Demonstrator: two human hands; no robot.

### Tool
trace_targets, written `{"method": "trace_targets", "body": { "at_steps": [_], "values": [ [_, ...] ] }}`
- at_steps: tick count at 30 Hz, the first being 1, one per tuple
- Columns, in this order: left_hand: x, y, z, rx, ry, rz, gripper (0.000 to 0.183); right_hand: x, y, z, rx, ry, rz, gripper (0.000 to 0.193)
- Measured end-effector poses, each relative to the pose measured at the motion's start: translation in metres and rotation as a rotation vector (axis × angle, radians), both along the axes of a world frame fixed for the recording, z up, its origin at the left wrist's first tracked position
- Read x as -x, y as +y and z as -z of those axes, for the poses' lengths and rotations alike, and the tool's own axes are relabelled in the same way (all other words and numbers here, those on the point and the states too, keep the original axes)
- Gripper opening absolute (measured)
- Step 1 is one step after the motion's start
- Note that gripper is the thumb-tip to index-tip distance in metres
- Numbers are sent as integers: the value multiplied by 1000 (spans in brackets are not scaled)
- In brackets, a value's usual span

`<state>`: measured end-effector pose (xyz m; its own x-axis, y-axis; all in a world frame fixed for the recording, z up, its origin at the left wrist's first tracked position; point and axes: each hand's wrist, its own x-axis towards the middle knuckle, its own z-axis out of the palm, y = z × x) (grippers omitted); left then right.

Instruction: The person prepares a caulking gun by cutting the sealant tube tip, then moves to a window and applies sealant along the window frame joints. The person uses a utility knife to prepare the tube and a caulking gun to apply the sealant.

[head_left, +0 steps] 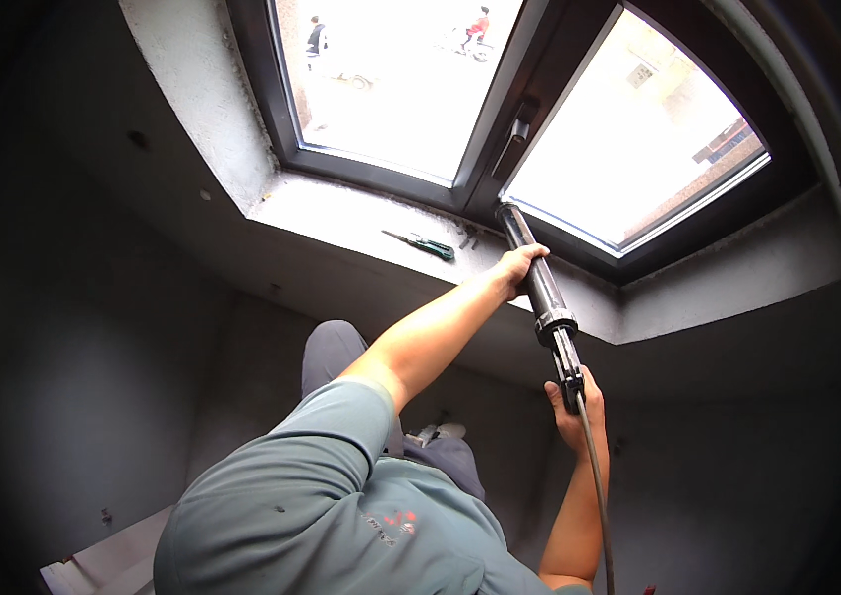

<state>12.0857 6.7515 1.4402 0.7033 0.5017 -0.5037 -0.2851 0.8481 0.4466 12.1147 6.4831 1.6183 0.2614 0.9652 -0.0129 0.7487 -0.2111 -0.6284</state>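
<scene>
A black caulking gun (545, 293) slants from the window's lower frame down toward me. Its tip end is at the lower left corner of the right pane (628, 129), touching or very near the dark frame (485, 195). My left hand (519, 270) is wrapped round the upper barrel. At the lower end, my right hand (569, 428) is closed about the handle, which the palm partly hides. A long thin rod (594, 466) runs back from the gun past my right wrist. Left of my left hand, a green and black utility knife (430, 247) lies on the sill.
The pale sill (331, 208) carries a few small dark scraps (467, 236) beside the knife. A window handle (518, 131) sticks out from the middle post. Grey walls (93, 327) surround the window recess. My bent knee (333, 347) is below the sill.
</scene>
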Motion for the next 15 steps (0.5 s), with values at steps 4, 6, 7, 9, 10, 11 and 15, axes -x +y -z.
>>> {"method": "trace_targets", "body": {
  "at_steps": [4,6,7,9,10,11,15],
  "values": [
    [-2,-2,0,21,-19,13,49,-2,2,5,-84,-107,-1,38],
    [-3,-4,-1,1,12,-20,47,-3,2,8,-96,-102,-4,40],
    [-3,-4,0,-2,37,-31,45,-4,2,10,-72,-108,-2,42],
    [-4,-3,2,-73,65,-1,48,-6,2,13,-58,-89,34,44],
    [-4,-3,4,-63,61,33,49,-8,1,15,-62,-96,37,44],
    [-5,-2,6,-53,16,64,50,-9,1,17,-48,-112,40,45],
    [-6,-3,9,-36,38,59,53,-14,-1,22,-36,-142,45,46]
  ]
}}
